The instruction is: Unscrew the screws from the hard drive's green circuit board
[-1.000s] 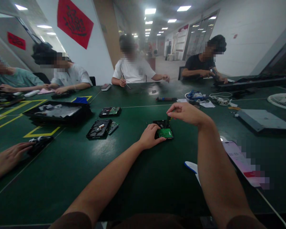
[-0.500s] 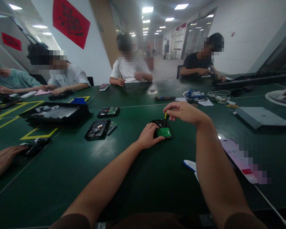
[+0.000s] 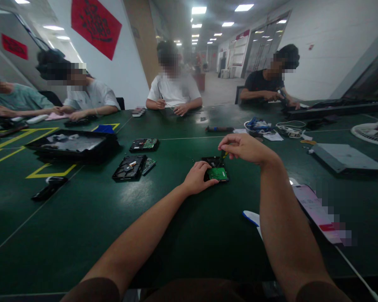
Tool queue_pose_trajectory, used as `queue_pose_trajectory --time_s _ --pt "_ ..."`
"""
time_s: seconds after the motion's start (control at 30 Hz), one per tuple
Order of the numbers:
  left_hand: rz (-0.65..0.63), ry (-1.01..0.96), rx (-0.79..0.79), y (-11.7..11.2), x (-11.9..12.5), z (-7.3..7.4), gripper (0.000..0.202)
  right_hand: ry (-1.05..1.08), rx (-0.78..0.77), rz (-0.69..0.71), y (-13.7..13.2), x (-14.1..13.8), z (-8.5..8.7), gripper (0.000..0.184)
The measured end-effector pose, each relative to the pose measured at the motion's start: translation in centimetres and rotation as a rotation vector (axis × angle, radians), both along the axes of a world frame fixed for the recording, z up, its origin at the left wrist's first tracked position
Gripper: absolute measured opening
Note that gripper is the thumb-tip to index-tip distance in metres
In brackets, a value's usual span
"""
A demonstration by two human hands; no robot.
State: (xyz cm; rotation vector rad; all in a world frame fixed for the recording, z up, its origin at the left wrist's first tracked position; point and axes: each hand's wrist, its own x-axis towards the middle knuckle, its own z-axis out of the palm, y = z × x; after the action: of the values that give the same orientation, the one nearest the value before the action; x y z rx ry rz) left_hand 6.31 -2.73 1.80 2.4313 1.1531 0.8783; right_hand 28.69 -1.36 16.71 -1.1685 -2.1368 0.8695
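A hard drive (image 3: 218, 174) lies on the green table with its green circuit board facing up. My left hand (image 3: 198, 178) grips its left side, thumb along the near edge and fingers at the far left. Above the drive's far right part, my right hand (image 3: 245, 148) pinches a small screwdriver (image 3: 223, 157) with a yellow and dark handle. The tool points down at the drive; its tip is too small to make out. Left of my hands sit a second hard drive (image 3: 144, 144), a black drive casing (image 3: 129, 167) and a loose circuit board (image 3: 149, 165).
A black tray (image 3: 72, 144) stands at the left, near a dark object (image 3: 49, 187). To the right are a phone (image 3: 316, 214) with a cable, a grey metal box (image 3: 349, 157) and a white-blue item (image 3: 251, 218). Several people sit across the table.
The screwdriver has turned slightly in my right fingers and shows less yellow. My left hand stays on the drive. Another person's hand at the far left has gone from view.
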Motion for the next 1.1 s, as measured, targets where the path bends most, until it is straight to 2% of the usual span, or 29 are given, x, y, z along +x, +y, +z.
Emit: queue_pose_trajectory --time_s 0.2,0.47,0.77,0.97,1.1 --pt "0.009 -0.001 0.015 0.11 -0.03 -0.28 0.056 0.037 -0.063 0.028 -0.20 -0.08 0.10 0.027" --pt "0.006 0.006 0.013 0.10 -0.04 -0.26 0.056 -0.075 0.111 -0.053 0.34 -0.22 -0.32 0.022" --pt "0.002 -0.008 0.024 0.19 0.01 -0.50 0.057 -0.029 0.062 -0.034 0.29 -0.64 -0.39 0.029" --pt "-0.001 -0.008 0.032 0.30 0.02 -0.66 0.058 0.010 -0.003 -0.014 0.39 -0.29 -0.57 0.024" --pt "0.000 -0.011 0.036 0.25 0.03 -0.55 0.057 -0.056 0.068 -0.022 0.09 -0.26 -0.16 0.023"
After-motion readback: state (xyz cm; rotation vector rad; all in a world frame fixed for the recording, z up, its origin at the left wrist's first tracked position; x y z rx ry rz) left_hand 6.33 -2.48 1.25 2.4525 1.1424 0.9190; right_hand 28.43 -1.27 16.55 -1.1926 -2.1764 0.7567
